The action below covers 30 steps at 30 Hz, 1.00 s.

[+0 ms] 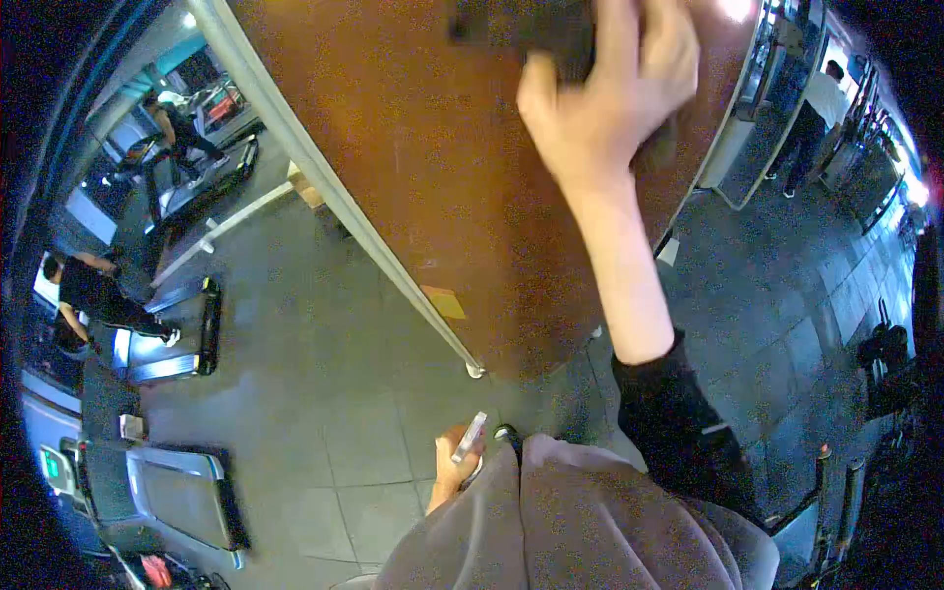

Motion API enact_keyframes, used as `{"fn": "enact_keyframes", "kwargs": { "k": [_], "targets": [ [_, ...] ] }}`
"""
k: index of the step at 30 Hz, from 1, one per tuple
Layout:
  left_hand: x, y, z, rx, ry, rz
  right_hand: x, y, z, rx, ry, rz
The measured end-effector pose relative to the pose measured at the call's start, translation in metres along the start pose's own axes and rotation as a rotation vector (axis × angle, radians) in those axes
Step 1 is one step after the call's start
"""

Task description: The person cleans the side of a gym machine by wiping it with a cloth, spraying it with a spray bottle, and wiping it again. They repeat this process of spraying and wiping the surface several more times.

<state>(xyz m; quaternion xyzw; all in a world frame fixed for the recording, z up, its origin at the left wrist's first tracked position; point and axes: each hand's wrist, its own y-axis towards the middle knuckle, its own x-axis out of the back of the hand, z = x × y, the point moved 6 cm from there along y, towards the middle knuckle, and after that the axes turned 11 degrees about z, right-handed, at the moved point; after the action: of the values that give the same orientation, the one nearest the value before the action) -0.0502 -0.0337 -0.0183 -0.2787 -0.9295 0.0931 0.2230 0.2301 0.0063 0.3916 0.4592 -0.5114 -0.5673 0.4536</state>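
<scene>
My right hand (629, 108) reaches up over a brown panel-like surface (423, 147), with the arm stretched out in a black sleeve. A dark, boxy object (526, 25) lies between its thumb and fingers, cut off by the top edge of the view. Motion blurs the fingertips, but the hand appears closed on that object. Low beside my leg, my left hand (454, 462) is wrapped round a slim phone (470, 438), seen mostly from its edge. A yellowish patch (443, 302) marks the brown surface near its left border.
A pale metal rail (324, 167) runs along the surface's left side. Treadmills (177, 472) stand at the left, with a person (108, 295) on one and another person (182, 133) farther off. At the upper right stands a person in a white top (824, 98). Grey tiles (364, 442) cover the floor.
</scene>
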Motion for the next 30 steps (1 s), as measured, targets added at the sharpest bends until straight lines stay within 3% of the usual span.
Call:
{"fn": "enact_keyframes", "kwargs": {
  "k": [4, 5, 8, 13, 17, 21, 24, 27, 30],
  "targets": [
    [0.001, 0.007, -0.006, -0.080, 0.096, 0.081, -0.010, -0.003, 0.033, 0.000, -0.019, 0.258],
    [-0.001, 0.007, -0.003, -0.148, 0.094, 0.087, -0.018, -0.029, 0.036, 0.079, -0.056, 0.190],
    [-0.004, 0.008, -0.011, -0.175, 0.063, 0.104, -0.025, -0.087, 0.050, 0.108, -0.075, 0.346],
    [-0.003, 0.010, -0.017, -0.221, 0.107, 0.130, -0.023, -0.216, 0.069, 0.368, -0.188, 0.672],
    [0.000, 0.001, -0.030, -0.221, 0.156, 0.077, -0.001, -0.327, 0.038, 0.542, -0.126, 0.840],
    [0.002, -0.002, -0.024, -0.264, 0.191, 0.057, 0.024, -0.337, -0.003, 0.518, -0.038, 0.895],
    [0.002, -0.001, -0.003, -0.061, 0.089, 0.063, 0.025, -0.275, -0.015, 0.449, -0.057, 0.631],
    [0.002, 0.001, 0.003, -0.198, 0.058, 0.070, 0.016, -0.171, -0.023, 0.230, -0.043, 0.260],
    [0.002, 0.002, 0.004, -0.164, 0.129, 0.120, 0.003, -0.060, -0.016, 0.048, -0.031, 0.051]
  ]
}}
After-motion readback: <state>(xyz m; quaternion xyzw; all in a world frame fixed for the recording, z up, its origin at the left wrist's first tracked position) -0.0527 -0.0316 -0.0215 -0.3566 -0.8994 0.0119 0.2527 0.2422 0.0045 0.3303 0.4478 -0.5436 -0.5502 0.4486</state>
